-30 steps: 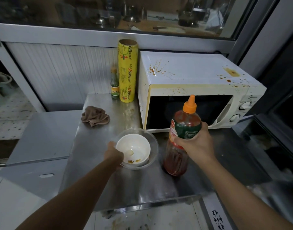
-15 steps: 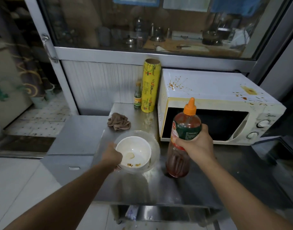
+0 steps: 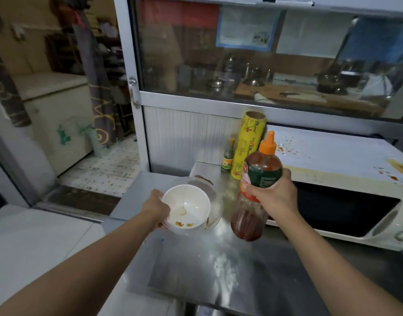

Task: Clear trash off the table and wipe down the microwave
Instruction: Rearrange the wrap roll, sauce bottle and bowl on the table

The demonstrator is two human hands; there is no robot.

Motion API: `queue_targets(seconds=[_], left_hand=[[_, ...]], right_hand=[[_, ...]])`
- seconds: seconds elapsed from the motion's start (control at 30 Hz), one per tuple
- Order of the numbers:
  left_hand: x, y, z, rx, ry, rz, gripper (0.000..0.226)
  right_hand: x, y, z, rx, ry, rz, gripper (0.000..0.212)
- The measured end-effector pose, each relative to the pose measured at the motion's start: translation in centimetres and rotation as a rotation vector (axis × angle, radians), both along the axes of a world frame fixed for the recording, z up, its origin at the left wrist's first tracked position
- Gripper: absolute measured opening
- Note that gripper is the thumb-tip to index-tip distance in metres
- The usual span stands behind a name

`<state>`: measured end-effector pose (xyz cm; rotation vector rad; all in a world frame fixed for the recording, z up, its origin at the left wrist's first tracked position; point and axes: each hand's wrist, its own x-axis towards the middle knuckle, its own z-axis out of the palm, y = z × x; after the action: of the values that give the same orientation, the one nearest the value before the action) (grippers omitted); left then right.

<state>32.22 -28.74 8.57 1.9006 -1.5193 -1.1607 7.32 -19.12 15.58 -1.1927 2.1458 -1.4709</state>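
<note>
White used bowl, nested in a clear plastic container, is gripped at its rim by the left hand, left of the stained white microwave. Red sauce bottle is clasped by the right hand before its door. Clearing judged underway; splatters unwiped; brown rag untouched behind the bowl.

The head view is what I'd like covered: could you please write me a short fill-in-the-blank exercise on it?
1. The right hand grips a sauce bottle whose cap is ____ in colour.
2. The left hand holds a white ____ with sauce residue inside.
3. Sauce splatters mark the top of the ____.
4. Beside the microwave stands a roll of wrap coloured ____.

Missing words: orange; bowl; microwave; yellow
</note>
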Motion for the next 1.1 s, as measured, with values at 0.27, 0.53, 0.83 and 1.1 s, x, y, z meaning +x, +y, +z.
queue_targets(seconds=[0.27, 0.53, 0.83, 1.1], left_hand=[[4.4, -8.8, -0.2, -0.004, 0.035, -0.056, 0.040], [9.3, -20.7, -0.6, -0.037, 0.032, -0.188, 0.035], [10.4, -28.7, -0.3, -0.014, 0.139, -0.327, 0.038], [7.2, -33.0, -1.3, 0.044, 0.119, -0.374, 0.032]], right_hand=[[4.6, -7.7, -0.1, 0.005, 0.055, -0.078, 0.078], [9.9, -16.3, -1.1, -0.016, 0.013, -0.264, 0.083], [11.8, -23.2, -0.8, -0.061, -0.038, -0.419, 0.081], [8.3, -30.8, -1.8, -0.083, -0.029, -0.451, 0.078]])
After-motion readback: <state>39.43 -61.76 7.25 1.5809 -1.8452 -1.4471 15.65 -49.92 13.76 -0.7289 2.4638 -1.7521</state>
